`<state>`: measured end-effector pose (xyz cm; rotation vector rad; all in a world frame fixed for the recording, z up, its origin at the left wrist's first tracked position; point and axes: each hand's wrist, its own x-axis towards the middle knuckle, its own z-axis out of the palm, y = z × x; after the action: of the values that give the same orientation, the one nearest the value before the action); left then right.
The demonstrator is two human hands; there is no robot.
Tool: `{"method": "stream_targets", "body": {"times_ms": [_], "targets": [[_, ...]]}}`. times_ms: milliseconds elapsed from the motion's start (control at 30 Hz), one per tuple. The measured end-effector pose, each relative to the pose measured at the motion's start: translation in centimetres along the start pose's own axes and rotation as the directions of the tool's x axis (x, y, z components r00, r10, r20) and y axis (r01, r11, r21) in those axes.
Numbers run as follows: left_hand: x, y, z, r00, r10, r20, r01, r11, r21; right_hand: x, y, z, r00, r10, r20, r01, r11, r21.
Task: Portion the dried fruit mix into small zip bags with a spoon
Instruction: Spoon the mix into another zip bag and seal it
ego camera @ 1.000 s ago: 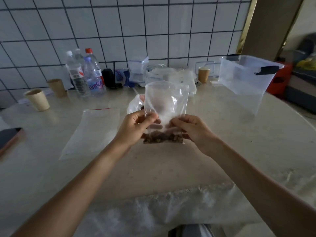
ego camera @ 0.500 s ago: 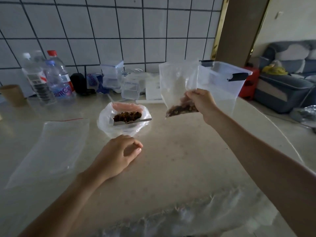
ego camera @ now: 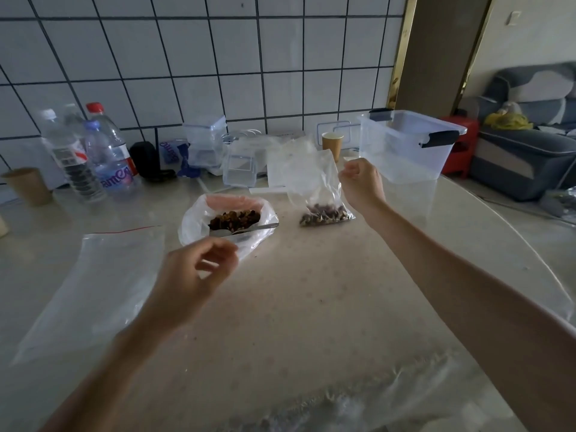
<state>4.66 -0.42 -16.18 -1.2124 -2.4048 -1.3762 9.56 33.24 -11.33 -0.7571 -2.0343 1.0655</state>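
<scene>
The spoon (ego camera: 246,229) lies sideways just beyond the left hand (ego camera: 199,272), whose loose fingers hold nothing; the right hand (ego camera: 361,182) seems to pinch the filled bag (ego camera: 314,188).

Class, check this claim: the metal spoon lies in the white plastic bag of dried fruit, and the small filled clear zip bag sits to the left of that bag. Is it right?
Not quite. The head view shows the metal spoon lying in the white plastic bag of dried fruit, but the small filled clear zip bag sits to the right of it, not the left, beside the right hand.
</scene>
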Motion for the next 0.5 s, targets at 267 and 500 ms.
{"method": "stream_targets", "body": {"times_ms": [267, 500], "targets": [[1.9, -6.5, -7.6, 0.917, -0.205, -0.342, 0.308, 0.909, 0.281, -8.8, -2.4, 1.2, 0.955, -0.255, 0.151, 0.236, 0.963, 0.133], [-0.7, -11.3, -9.2, 0.714, -0.512, -0.477, 0.700, 0.509, 0.501, -15.0, -3.7, 5.8, 0.761, -0.409, 0.504, 0.392, 0.908, 0.145]]}}
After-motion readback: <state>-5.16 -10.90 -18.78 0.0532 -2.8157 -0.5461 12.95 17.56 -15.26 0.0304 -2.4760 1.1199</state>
